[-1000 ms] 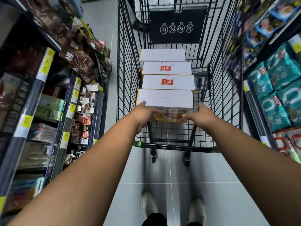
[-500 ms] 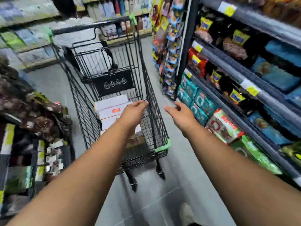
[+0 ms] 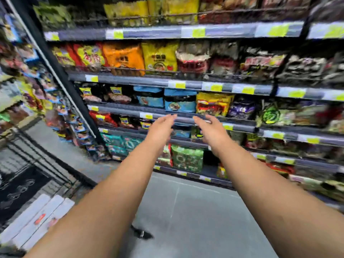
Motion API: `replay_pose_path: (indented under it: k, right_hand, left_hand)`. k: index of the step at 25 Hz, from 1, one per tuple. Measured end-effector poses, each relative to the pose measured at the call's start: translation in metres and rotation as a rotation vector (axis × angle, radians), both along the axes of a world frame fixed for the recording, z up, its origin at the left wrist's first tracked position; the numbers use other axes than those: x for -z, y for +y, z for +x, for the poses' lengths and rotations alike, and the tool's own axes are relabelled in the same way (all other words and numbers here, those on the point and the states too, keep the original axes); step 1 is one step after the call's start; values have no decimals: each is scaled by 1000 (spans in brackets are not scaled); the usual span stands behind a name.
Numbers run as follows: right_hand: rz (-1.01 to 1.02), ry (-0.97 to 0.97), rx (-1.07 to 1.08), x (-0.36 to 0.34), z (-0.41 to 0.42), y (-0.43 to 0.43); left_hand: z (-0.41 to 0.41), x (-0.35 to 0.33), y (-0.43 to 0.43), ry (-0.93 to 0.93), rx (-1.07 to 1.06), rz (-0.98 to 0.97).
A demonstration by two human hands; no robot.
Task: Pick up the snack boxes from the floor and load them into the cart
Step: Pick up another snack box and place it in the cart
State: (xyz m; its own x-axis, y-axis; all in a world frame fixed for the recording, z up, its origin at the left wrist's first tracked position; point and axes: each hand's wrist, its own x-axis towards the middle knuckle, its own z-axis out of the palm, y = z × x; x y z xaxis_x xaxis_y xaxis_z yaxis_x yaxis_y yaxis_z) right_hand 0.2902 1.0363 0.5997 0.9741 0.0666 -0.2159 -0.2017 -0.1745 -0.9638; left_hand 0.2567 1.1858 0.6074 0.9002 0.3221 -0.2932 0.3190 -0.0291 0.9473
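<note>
Left hand (image 3: 160, 128) and right hand (image 3: 211, 129) outstretched, apart

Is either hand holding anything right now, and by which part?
Nothing is held: the left hand and the right hand are both empty and open in the air.

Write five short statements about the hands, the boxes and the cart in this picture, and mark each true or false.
1. The left hand holds nothing. True.
2. The right hand grips a box. False: its fingers are straight and hold nothing.
3. The white snack boxes lie on the floor. False: they lie side by side in the cart.
4. The cart shows at the lower left of the view. True.
5. Both hands are raised in front of shelves stocked with snack bags. True.
</note>
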Motion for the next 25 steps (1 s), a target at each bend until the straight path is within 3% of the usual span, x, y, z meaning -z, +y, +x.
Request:
replay_pose_path:
  k: [5,15,25]
  right_hand:
    - [8,-15,279,-21,-25,-189]
    - [64,27,787,0,-146,-548]
    - [115,26,1290,29,-276,-754]
  left_hand:
    - [17,-15,-187,20,312,-37]
    - [-15,-12,-564,66,835,-72]
    - [-84,36,-827,178,1245,-18]
